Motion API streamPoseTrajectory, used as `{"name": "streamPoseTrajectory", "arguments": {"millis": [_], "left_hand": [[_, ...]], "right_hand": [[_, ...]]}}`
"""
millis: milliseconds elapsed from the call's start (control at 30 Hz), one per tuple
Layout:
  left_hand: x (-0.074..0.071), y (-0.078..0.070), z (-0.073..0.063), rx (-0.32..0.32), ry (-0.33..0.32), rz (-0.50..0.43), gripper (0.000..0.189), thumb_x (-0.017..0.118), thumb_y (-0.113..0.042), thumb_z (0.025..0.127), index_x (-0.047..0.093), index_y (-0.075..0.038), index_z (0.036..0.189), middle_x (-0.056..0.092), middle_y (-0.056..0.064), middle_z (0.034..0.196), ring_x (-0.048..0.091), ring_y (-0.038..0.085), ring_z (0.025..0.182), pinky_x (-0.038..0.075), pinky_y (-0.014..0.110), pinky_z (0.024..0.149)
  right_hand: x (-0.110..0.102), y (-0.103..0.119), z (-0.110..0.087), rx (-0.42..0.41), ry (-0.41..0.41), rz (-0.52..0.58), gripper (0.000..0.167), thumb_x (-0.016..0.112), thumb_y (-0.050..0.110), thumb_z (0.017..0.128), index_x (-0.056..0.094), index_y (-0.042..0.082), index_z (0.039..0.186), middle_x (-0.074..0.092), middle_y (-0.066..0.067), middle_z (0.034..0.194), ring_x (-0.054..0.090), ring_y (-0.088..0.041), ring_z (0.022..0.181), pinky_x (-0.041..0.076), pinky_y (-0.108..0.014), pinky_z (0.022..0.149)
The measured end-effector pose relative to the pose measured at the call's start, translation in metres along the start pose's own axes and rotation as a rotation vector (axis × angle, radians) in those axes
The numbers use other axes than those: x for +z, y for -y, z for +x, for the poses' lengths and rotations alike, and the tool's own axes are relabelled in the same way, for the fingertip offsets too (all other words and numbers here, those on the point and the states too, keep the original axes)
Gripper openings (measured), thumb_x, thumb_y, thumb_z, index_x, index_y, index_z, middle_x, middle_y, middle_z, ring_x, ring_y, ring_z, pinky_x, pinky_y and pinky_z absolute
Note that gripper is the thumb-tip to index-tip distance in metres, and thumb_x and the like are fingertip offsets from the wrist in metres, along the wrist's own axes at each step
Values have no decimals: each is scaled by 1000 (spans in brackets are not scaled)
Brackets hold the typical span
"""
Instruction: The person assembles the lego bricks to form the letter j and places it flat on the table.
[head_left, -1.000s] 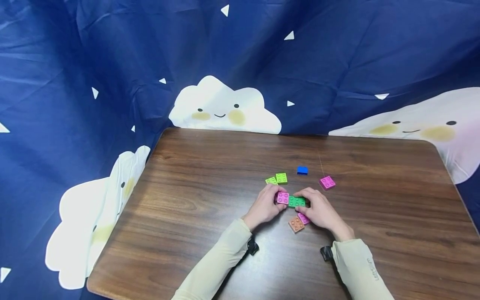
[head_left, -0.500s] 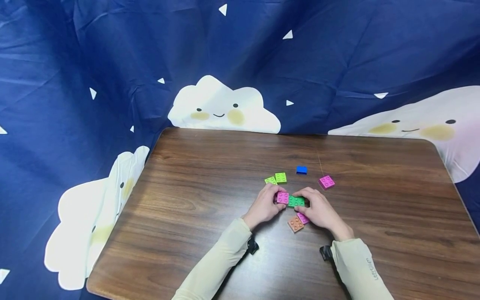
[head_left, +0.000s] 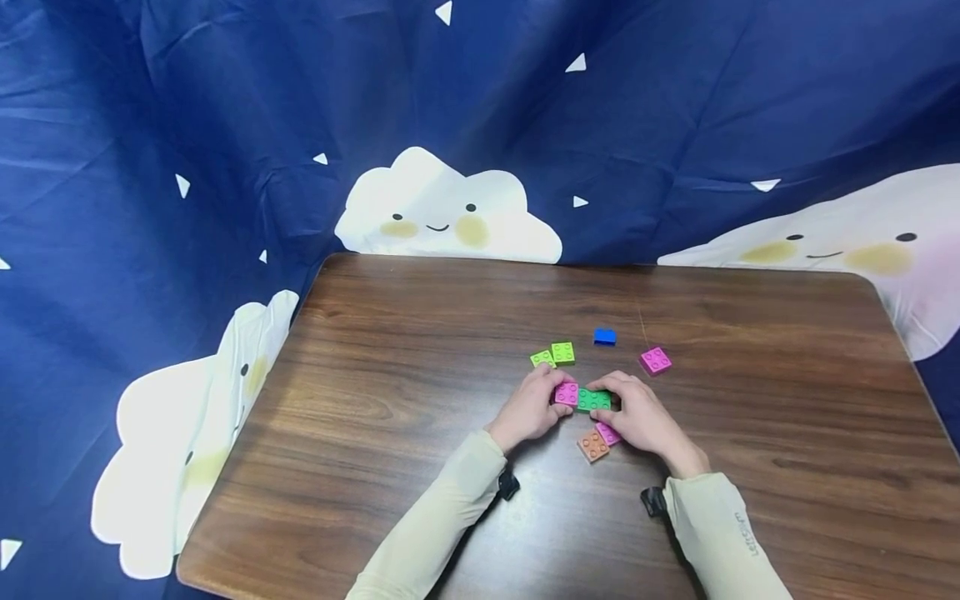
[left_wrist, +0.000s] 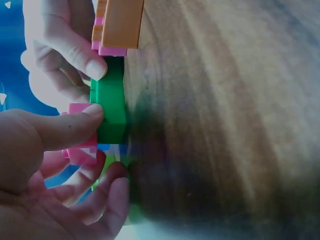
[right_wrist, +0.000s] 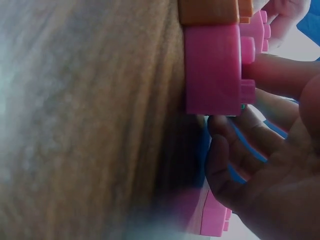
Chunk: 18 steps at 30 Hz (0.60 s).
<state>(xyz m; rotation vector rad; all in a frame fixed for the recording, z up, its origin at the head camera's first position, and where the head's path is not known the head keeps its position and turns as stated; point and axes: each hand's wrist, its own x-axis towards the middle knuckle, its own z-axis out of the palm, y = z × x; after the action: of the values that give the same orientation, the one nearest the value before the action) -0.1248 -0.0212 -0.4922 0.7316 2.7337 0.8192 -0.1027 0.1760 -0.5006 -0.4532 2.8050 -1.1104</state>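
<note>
My left hand pinches a pink toy building brick between thumb and fingers. In the left wrist view that pink brick sits over one end of a longer green brick and overhangs it; whether its studs are fully pressed in, I cannot tell. My right hand grips the green brick at its right part, thumb on the near side. Just in front of the right thumb lies another pink brick, touching an orange brick. The right wrist view shows this pink brick up close, hiding most of the green one.
Beyond the left hand lie two lime green bricks, side by side. A blue brick and a further pink brick lie farther back on the brown wooden table. A dark blue curtain hangs behind the table.
</note>
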Motion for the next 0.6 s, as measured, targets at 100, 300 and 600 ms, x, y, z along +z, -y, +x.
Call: {"name": "streamPoseTrajectory", "arguments": {"millis": [100, 300, 600], "left_hand": [[-2, -1, 1, -6, 23, 27, 37, 74, -21, 83, 64, -12, 118, 56, 2, 104, 55, 13, 93, 46, 23, 84], [-4, -2, 2, 15, 37, 106, 37, 73, -24, 85, 63, -12, 118, 54, 1, 101, 55, 15, 90, 46, 24, 82], [-3, -2, 3, -2, 46, 122, 37, 72, -26, 85, 63, -13, 119, 53, 0, 101, 53, 15, 90, 45, 25, 80]], "right_hand": [[0, 0, 0, 0, 3, 4, 33, 74, 7, 80, 67, 3, 112, 66, -12, 108, 58, -32, 104, 44, -51, 90], [-2, 0, 0, 9, 18, 9, 33, 73, 7, 82, 66, 2, 113, 65, -13, 109, 58, -33, 106, 44, -52, 92], [-2, -2, -1, 1, 30, 26, 35, 72, 7, 82, 65, 2, 116, 65, -12, 108, 59, -28, 102, 45, -47, 89]]}}
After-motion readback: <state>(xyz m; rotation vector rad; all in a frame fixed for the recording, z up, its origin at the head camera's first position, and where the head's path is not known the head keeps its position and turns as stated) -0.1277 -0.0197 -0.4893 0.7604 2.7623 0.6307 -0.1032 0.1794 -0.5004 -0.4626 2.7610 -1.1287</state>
